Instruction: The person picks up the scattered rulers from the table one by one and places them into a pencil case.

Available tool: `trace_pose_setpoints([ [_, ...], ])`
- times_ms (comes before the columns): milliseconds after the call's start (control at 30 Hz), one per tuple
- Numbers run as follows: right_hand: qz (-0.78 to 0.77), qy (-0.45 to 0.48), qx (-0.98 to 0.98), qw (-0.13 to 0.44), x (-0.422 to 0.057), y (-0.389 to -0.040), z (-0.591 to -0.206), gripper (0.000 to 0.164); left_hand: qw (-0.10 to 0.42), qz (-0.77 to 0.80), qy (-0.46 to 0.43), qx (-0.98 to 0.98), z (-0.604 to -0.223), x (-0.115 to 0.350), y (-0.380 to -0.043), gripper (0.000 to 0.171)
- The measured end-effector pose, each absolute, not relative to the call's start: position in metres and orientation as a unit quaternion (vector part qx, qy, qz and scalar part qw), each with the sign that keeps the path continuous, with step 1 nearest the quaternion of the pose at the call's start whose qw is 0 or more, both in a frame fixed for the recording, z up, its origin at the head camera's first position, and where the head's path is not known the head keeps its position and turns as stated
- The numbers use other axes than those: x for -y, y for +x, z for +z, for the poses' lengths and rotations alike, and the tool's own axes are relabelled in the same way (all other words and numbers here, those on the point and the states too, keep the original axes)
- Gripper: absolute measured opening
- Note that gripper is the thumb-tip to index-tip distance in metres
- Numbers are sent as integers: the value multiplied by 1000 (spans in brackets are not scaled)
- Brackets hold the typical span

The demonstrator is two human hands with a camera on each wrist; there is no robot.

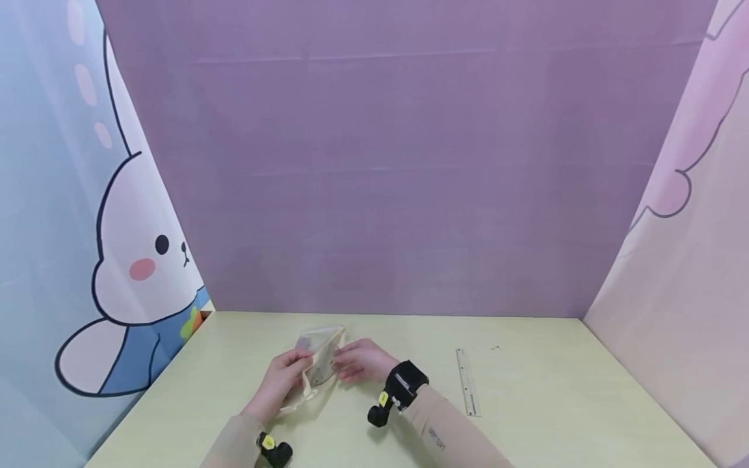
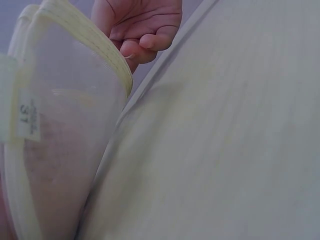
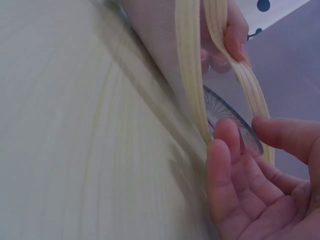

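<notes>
A see-through mesh pouch (image 1: 310,390) with a cream zipper edge stands tilted over the table, its mouth parted toward the right. My left hand (image 1: 285,380) grips it by the upper edge, thumb on the near side. Inside the mouth shows a clear protractor (image 3: 227,117), its curved scale toward the opening. My right hand (image 1: 364,361) is at the mouth, thumb and fingers apart on either side of the protractor's end, fingertips right by the zipper edge (image 3: 192,75). A small printed label (image 2: 29,117) hangs from the pouch's side in the left wrist view.
A clear ruler (image 1: 467,382) lies on the pale wooden table (image 1: 556,390), right of my right forearm. Beyond it is a small dark mark (image 1: 495,348). A purple cloth backdrop (image 1: 374,162) rises along the table's far edge, with printed curtains at both sides.
</notes>
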State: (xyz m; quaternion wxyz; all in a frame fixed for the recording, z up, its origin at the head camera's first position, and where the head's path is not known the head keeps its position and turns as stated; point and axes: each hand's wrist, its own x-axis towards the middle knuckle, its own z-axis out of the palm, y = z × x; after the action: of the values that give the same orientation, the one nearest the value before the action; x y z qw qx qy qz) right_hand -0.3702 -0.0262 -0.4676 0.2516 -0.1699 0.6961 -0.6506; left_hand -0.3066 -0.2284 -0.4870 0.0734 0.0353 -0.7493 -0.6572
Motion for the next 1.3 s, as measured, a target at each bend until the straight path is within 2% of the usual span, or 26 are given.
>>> trace_pose_setpoints([
  [467, -637, -165, -715, 236, 39, -374, -476, 20, 72, -651, 41, 755, -486, 227, -307, 23],
  [800, -634, -177, -714, 238, 35, -368, -467, 29, 70, -653, 44, 753, -483, 227, -305, 25],
  [1300, -596, -210, -740, 230, 19, -368, -461, 33, 71, -657, 42, 750, -484, 227, -305, 23],
])
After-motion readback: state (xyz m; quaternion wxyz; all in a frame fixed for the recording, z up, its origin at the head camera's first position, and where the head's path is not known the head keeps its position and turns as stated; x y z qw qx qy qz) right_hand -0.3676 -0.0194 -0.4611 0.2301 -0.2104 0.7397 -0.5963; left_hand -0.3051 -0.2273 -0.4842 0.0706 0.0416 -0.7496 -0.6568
